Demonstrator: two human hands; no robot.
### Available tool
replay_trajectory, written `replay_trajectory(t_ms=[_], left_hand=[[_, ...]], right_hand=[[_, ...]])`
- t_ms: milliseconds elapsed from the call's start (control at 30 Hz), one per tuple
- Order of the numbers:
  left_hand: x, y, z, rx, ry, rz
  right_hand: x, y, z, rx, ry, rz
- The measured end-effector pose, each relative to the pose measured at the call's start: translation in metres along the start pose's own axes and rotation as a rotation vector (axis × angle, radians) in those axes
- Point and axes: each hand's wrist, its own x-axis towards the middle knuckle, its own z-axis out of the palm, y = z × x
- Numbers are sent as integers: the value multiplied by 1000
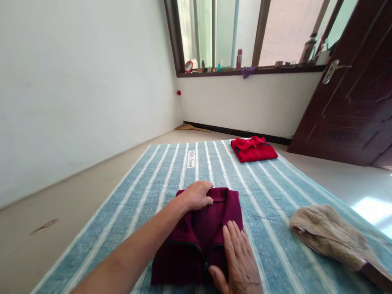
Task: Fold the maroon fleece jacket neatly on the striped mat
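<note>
white label (190, 159) reading "With love", on the blue striped mat (269, 196)
</note>
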Motion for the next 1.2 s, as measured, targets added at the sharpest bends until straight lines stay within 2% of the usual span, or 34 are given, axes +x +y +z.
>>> replay_trajectory(t_ms=[67,167,300,433,567,633,700,800,933,1000,1100,1200], left_hand=[[13,-9,3,10,-27,-1],[19,-16,2,-7,-69,-15],[24,-25,1,-203,-186,-63],[35,-36,1,-470,-330,-102],[44,-42,-2,-521,-383,-106],[46,-43,-5,-520,-400,-105],[47,-43,-6,-512,-411,-99],[48,-43,-6,-496,-415,-96],[50,-46,-2,-476,-413,-86],[51,-48,-1,-472,-414,-72],[51,-50,1,-471,-415,-49],[52,-52,4,-466,-412,-35]], right_hand=[[-1,2,5,13,37,9],[-3,7,13,52,85,29],[-3,15,17,107,127,28],[8,17,3,153,178,60],[36,25,-24,217,226,153],[59,35,-34,311,153,223],[87,48,-36,365,22,323],[129,63,-27,297,-179,439],[167,68,-12,186,-499,436],[174,65,-9,129,-551,419],[176,62,-8,63,-538,410],[175,65,-5,102,-541,422]])
